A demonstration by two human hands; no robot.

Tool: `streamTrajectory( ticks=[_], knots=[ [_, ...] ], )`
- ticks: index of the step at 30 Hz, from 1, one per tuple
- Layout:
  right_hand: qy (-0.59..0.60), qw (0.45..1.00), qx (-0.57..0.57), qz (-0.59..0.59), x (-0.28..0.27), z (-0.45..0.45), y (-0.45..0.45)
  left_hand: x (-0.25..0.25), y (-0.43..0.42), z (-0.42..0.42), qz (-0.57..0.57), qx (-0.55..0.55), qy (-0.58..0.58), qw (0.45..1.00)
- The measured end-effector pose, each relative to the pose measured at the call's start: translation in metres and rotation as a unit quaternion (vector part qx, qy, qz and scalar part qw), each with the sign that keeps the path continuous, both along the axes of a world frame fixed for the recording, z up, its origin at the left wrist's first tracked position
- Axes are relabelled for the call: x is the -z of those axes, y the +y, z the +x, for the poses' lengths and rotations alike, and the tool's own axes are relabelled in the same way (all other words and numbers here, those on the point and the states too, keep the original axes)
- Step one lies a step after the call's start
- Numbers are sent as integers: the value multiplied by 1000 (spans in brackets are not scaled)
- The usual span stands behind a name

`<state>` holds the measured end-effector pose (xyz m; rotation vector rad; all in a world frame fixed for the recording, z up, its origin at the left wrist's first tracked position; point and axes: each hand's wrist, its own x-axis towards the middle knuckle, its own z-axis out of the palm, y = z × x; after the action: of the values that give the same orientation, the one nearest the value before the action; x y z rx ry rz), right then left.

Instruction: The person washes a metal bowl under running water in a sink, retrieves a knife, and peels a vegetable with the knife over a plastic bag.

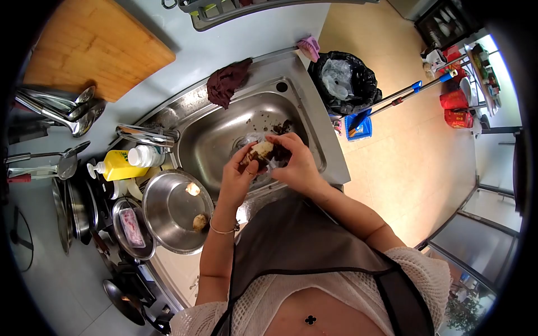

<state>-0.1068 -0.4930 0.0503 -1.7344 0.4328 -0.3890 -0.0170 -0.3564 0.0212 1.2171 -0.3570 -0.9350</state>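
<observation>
My left hand [240,169] and my right hand [295,162] come together over the metal sink [210,131]. Between their fingers is a pale roundish lump [261,150], partly coated in a dark brown crust; its kind is unclear. Both hands have curled fingers around it. Clear plastic film [276,163] shows below the lump, by the right fingers. Dark crumbs [283,127] lie on the sink floor beyond the right hand. Left of my left forearm stands a steel bowl [162,224] with a speckled brownish lump [200,222] inside.
A faucet [145,135], a yellow pump bottle [116,166] and a white bottle [147,156] stand left of the sink. A dark cloth [228,83] hangs over its back rim. A black-lined bin [358,84] is at the right. A packaged tray [132,227] sits in a smaller bowl.
</observation>
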Motion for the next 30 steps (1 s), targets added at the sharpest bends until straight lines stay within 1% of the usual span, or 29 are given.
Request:
streamTrajectory(
  ticks=[1,2,3,4,5,7,8,10,14,16,20,23,25,26,28,29,30],
  knots=[
    [0,1000,0,1,4,0,-8,0,1,0,-10,6,-6,1000],
    [47,989,-24,141,7,1,-18,0,1,0,-10,6,-6,1000],
    [93,955,-48,276,9,2,-23,-1,0,-1,-15,-9,35,999],
    [85,958,-44,271,9,2,-19,-1,0,-2,-20,-25,77,997],
    [86,958,-44,271,14,3,-15,-1,-1,-3,-20,-26,77,996],
    [-19,977,-12,211,30,3,-8,-2,-4,-5,-14,-63,54,996],
    [-19,977,-11,212,27,3,-2,-1,-4,-6,-13,-62,54,997],
    [-19,999,15,28,16,3,5,1,-6,-5,22,-53,-22,998],
    [11,999,22,21,12,2,9,-1,-3,2,28,-32,-46,998],
    [12,999,26,32,10,1,9,-6,-2,7,66,7,-127,990],
    [-5,999,45,24,7,2,9,-10,-5,8,59,1,-122,991],
    [23,999,26,23,5,0,-2,-10,-4,6,44,-3,-109,993],
    [58,978,-17,202,18,1,-13,-13,0,6,86,29,-109,990],
    [67,983,-22,172,15,1,-15,-11,0,6,86,27,-110,990],
    [65,981,-23,182,16,2,-17,-5,-2,0,37,-22,20,999],
    [62,979,-24,191,16,2,-18,-5,-5,-2,37,-23,21,999],
    [63,979,-24,192,19,2,-14,-5,-7,-3,7,-42,55,998]
  ],
)
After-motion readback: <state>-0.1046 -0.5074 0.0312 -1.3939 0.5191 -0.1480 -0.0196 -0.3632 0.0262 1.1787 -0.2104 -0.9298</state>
